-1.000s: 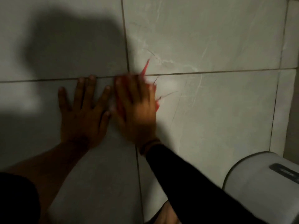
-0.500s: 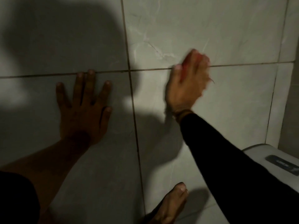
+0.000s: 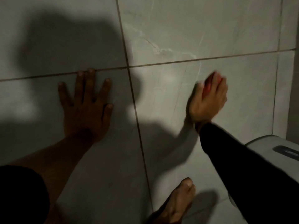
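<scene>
- Red cloth (image 3: 208, 86): it is sitting at about 2 o'clock from the centre of the view, on the tiled floor (image 3: 178, 29). Only a small red patch is showing, between the thumb and the fingers of the right hand (image 3: 208, 101). The rest is lying hidden under the palm.
- Right hand: it is gripping the red cloth, with thumb and fingers curling round it and pressing it down onto the tile. The hand is appearing blurred, so the finer lie of the fingers cannot be told. A black sleeve (image 3: 234, 151) is covering the arm, which is running off toward 4 o'clock.
- Left hand (image 3: 85, 107): it is lying at 9 o'clock, well apart from the cloth. It is resting flat and open on the tile, fingers spreading and pointing toward 12 o'clock, holding nothing. Two fingertips are touching the cross grout line (image 3: 48, 75).
- Grout lines: the long grout line (image 3: 137, 113) is running between the two hands, from 12 o'clock toward 6 o'clock.
- Bare foot (image 3: 178, 202): it is standing on the floor at 5 o'clock, toes pointing toward 12 o'clock.
- White unit (image 3: 265, 143): it is standing at 4 o'clock, partly behind the sleeve, and showing a dark inset on top.
- Shadows are falling across the left-hand tiles.
</scene>
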`<move>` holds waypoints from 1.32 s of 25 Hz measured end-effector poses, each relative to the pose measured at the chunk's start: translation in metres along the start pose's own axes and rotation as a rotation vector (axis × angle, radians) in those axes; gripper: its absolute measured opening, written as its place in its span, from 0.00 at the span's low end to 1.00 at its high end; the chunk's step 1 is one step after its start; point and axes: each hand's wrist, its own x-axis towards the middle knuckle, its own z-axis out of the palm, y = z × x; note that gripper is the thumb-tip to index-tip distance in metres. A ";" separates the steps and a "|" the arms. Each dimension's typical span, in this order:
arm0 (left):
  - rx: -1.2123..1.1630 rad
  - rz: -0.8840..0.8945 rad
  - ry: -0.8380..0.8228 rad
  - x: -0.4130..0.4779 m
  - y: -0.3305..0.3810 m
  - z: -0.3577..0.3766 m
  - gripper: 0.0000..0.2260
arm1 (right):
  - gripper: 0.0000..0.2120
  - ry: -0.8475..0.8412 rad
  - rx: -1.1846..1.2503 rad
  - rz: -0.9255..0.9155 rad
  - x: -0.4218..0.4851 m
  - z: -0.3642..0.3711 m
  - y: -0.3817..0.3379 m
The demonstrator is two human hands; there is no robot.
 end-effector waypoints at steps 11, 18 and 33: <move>-0.196 -0.005 -0.405 -0.003 0.049 -0.106 0.26 | 0.15 -0.908 1.034 0.297 -0.193 -0.080 -0.066; -1.134 -0.851 -1.007 -0.087 0.225 -0.277 0.08 | 0.46 -0.653 0.902 1.148 -0.216 -0.291 0.000; -0.370 0.453 -1.003 -0.109 0.634 -0.304 0.19 | 0.17 0.011 1.234 1.280 -0.131 -0.447 0.312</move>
